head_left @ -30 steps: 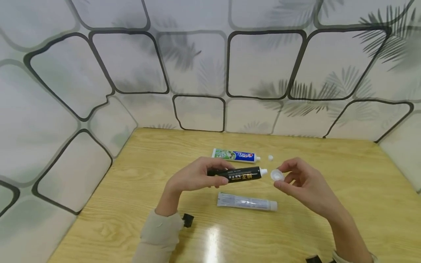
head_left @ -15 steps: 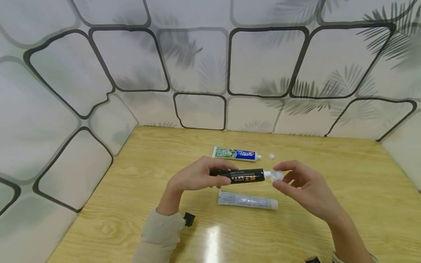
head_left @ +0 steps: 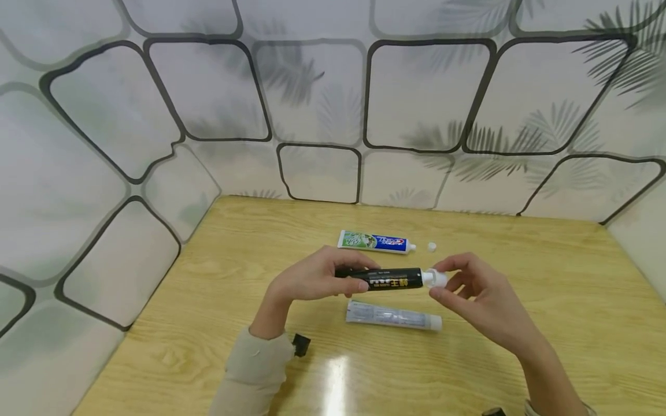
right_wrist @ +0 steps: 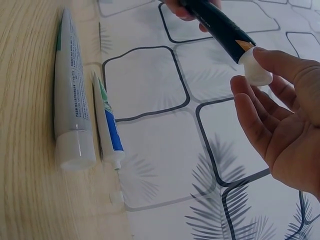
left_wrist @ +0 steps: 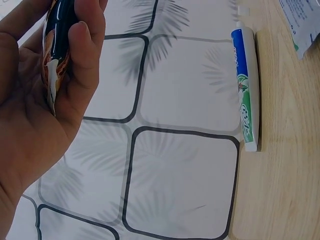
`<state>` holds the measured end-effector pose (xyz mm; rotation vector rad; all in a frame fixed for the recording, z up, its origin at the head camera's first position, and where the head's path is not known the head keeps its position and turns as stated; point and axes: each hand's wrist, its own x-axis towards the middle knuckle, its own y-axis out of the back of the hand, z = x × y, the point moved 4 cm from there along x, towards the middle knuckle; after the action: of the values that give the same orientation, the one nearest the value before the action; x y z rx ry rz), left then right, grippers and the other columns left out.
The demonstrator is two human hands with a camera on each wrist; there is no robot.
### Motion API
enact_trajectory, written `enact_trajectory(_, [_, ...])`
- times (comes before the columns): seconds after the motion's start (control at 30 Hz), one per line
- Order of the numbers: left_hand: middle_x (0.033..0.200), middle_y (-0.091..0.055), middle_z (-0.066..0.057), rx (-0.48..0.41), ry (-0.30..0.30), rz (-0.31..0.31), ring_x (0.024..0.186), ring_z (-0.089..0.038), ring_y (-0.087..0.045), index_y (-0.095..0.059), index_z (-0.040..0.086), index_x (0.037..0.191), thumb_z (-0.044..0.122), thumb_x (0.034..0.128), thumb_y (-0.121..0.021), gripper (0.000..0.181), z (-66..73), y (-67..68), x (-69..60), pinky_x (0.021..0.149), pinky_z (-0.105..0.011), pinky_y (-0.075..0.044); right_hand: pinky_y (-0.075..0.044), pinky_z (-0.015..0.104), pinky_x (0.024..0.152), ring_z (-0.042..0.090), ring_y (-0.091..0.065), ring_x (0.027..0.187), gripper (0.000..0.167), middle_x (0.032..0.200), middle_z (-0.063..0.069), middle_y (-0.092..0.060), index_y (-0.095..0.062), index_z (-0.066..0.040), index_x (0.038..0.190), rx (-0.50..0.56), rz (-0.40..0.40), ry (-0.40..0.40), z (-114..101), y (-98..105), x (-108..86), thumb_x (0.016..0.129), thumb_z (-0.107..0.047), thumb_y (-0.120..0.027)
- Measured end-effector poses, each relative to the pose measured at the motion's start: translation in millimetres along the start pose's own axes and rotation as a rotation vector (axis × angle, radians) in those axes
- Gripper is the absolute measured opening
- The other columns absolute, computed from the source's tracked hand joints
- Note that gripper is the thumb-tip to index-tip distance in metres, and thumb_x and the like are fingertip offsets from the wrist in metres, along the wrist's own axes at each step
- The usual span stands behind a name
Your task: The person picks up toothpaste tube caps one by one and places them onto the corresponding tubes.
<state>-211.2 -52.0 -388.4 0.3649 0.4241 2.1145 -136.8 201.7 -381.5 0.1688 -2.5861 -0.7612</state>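
A black toothpaste tube [head_left: 395, 279] with gold lettering lies across my left hand [head_left: 317, 277], which grips its tail end above the table. Between thumb and fingers, my right hand [head_left: 478, 294] pinches a white cap [head_left: 439, 278] at the tube's nozzle end. In the right wrist view the cap [right_wrist: 257, 70] sits against the end of the black tube [right_wrist: 220, 27]. The left wrist view shows the palm and fingers of the left hand [left_wrist: 50, 105] curled round the tube [left_wrist: 59, 35].
On the wooden table [head_left: 198, 323], a green and blue toothpaste tube [head_left: 374, 242] lies uncapped behind the hands, a small white cap [head_left: 432, 247] by its nozzle. A whitish capped tube [head_left: 392, 316] lies nearer. A patterned wall [head_left: 322, 104] stands at the back.
My right hand's cap has turned from facing the camera and come onto the black tube's nozzle. The left hand has moved the tube slightly right.
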Motion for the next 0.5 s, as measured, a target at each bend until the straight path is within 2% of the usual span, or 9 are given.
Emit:
enact_trajectory(0.1, [0.102, -0.067, -0.004, -0.004, 0.000, -0.002, 0.068, -0.014, -0.062, -0.061, 0.006, 0.132, 0.013, 0.0992, -0.062, 0.034, 1.3, -0.3, 0.2, 0.067, -0.044, -0.054, -0.050, 0.024, 0.055, 0.010, -0.062, 0.069, 0.035, 0.086, -0.001, -0.067, -0.062, -0.012, 0.114, -0.010, 0.010, 0.004, -0.7, 0.0, -0.1, 0.085, 0.001, -0.076])
enact_trajectory(0.3, [0.092, -0.065, -0.003, 0.010, 0.003, 0.000, 0.067, -0.014, -0.060, -0.062, 0.006, 0.131, 0.012, 0.0989, -0.062, 0.032, 2.0, -1.4, -0.1, 0.065, -0.038, -0.054, -0.051, 0.022, 0.057, 0.008, -0.062, 0.068, 0.036, 0.081, -0.004, -0.067, -0.064, -0.015, 0.113, -0.050, 0.024, 0.030, -2.8, -1.1, -0.4, 0.083, 0.002, -0.077])
enact_trajectory(0.5, [0.099, -0.067, -0.001, 0.076, -0.002, 0.013, 0.067, -0.017, -0.060, -0.064, 0.008, 0.127, 0.014, 0.0986, -0.063, 0.029, 9.0, -3.3, 0.0, 0.061, -0.028, -0.051, -0.051, 0.019, 0.060, 0.005, -0.061, 0.070, 0.038, 0.081, -0.006, -0.066, -0.065, -0.015, 0.112, -0.105, 0.042, 0.081, -3.9, -0.9, 0.9, 0.081, 0.003, -0.079])
